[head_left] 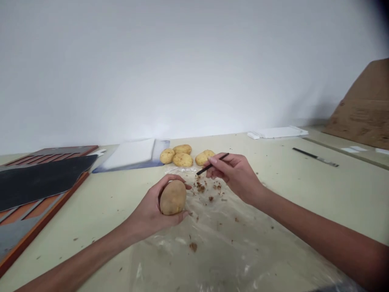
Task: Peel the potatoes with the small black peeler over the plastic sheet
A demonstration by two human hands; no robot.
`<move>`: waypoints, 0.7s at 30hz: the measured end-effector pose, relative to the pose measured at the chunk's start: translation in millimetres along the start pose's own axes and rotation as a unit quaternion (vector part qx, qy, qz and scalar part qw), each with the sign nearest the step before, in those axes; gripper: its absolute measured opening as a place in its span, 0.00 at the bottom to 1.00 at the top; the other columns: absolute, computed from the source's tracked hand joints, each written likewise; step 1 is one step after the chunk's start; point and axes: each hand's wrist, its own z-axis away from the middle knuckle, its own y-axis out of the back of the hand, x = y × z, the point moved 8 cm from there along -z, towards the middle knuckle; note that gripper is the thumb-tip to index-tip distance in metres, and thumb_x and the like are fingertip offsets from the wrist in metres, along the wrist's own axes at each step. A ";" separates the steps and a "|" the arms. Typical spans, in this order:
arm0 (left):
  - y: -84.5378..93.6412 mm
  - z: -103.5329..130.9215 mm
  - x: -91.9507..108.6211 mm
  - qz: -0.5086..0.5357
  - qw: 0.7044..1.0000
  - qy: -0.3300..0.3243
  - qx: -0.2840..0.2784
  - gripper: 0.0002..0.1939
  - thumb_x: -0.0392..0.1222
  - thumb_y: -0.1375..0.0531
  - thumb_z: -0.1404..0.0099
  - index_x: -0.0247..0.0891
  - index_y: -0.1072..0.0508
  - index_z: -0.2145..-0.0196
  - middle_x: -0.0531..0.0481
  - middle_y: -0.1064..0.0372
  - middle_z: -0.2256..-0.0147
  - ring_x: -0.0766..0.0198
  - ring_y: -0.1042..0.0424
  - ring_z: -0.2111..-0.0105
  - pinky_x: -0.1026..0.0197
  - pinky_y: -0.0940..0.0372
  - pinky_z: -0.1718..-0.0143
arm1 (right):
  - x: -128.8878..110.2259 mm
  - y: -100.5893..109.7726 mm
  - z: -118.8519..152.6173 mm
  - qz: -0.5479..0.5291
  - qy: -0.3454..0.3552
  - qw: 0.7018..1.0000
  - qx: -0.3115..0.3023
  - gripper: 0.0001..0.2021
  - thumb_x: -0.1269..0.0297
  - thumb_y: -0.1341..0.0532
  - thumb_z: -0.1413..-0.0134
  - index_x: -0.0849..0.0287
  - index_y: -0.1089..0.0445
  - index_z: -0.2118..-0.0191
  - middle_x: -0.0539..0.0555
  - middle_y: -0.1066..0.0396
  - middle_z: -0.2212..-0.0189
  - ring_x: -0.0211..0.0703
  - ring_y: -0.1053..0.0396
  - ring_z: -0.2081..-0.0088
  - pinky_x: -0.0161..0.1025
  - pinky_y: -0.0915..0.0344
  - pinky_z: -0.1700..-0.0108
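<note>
My left hand [154, 202] is wrapped around a brownish potato [173, 198], held above a clear plastic sheet [219, 243]. Between the thumb and fingers of my right hand [232, 174] is a thin black stick-like tool [209, 165], its lower end pointing down and left. That tip is apart from the potato. Brown scraps [200, 187] lie scattered on the plastic between and below my hands. Behind them sit several yellow potatoes [182, 159], one of them partly hidden near my right fingers.
A slim black-handled tool with a metal end [316, 157] lies to the right. White sheets [278, 132] and brown cardboard [361, 109] are at the back right. On the left are a white pad [130, 153] and an orange-framed panel [60, 198] under a black sheet [42, 178].
</note>
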 end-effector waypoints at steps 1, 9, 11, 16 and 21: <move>1.2 0.6 0.6 -0.022 1.000 -0.003 0.003 0.31 0.38 0.22 0.52 0.44 0.28 0.52 0.49 0.26 0.49 0.59 0.29 0.49 0.68 0.32 0.53 | 8.9 -2.9 0.7 -0.006 -0.010 1.000 -0.011 0.11 0.58 0.28 0.41 0.63 0.19 0.66 0.55 0.20 0.68 0.36 0.22 0.69 0.31 0.25 0.63; -0.1 7.0 -25.1 -0.152 0.988 0.004 -0.018 0.35 0.51 0.22 0.52 0.50 0.29 0.48 0.50 0.26 0.52 0.54 0.26 0.55 0.61 0.28 0.57 | 52.1 -17.9 12.0 -0.060 -0.106 0.991 -0.063 0.04 0.67 0.28 0.41 0.63 0.18 0.65 0.53 0.20 0.75 0.36 0.22 0.74 0.29 0.25 0.70; -1.0 8.5 -31.8 -0.181 0.983 -0.006 -0.024 0.39 0.51 0.22 0.54 0.52 0.30 0.46 0.49 0.26 0.49 0.52 0.26 0.53 0.59 0.27 0.54 | 53.7 -20.5 15.1 -0.085 -0.121 0.987 -0.070 0.02 0.70 0.28 0.42 0.63 0.18 0.65 0.52 0.20 0.74 0.36 0.21 0.74 0.28 0.25 0.70; -4.3 8.7 -33.3 -0.224 0.974 -0.022 -0.029 0.42 0.51 0.21 0.54 0.54 0.30 0.43 0.49 0.26 0.49 0.50 0.25 0.54 0.56 0.26 0.53 | 59.2 -25.9 23.4 -0.135 -0.177 0.972 -0.076 0.01 0.71 0.28 0.42 0.63 0.17 0.65 0.51 0.21 0.75 0.34 0.22 0.74 0.26 0.25 0.71; -12.0 8.5 -39.5 -0.092 0.992 0.048 -0.069 0.32 0.38 0.25 0.50 0.53 0.25 0.47 0.51 0.24 0.53 0.53 0.26 0.57 0.57 0.26 0.54 | 62.5 -33.7 29.8 -0.139 -0.211 0.965 -0.074 0.02 0.70 0.26 0.46 0.63 0.17 0.66 0.52 0.21 0.76 0.35 0.23 0.76 0.27 0.25 0.72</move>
